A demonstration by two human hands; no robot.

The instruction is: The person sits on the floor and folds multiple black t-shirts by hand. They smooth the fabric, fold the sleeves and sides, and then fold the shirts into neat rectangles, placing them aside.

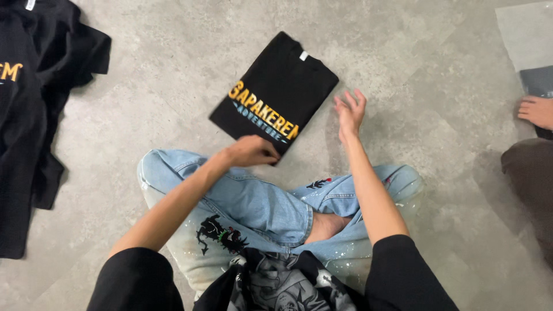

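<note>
A small white neck label [303, 56] sits at the collar of the folded black T-shirt [271, 92].

Folded black T-shirt [271, 92] with yellow-blue print lies angled on floor.

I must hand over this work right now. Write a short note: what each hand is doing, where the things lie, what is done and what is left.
Left hand: grip on the near corner of the folded black T-shirt, which lies on the grey floor.
Right hand: open, fingers spread, just right of the shirt, not touching it.
Done: this shirt is folded into a neat rectangle, print up.
Left: unfolded black shirts lie heaped at far left.
</note>
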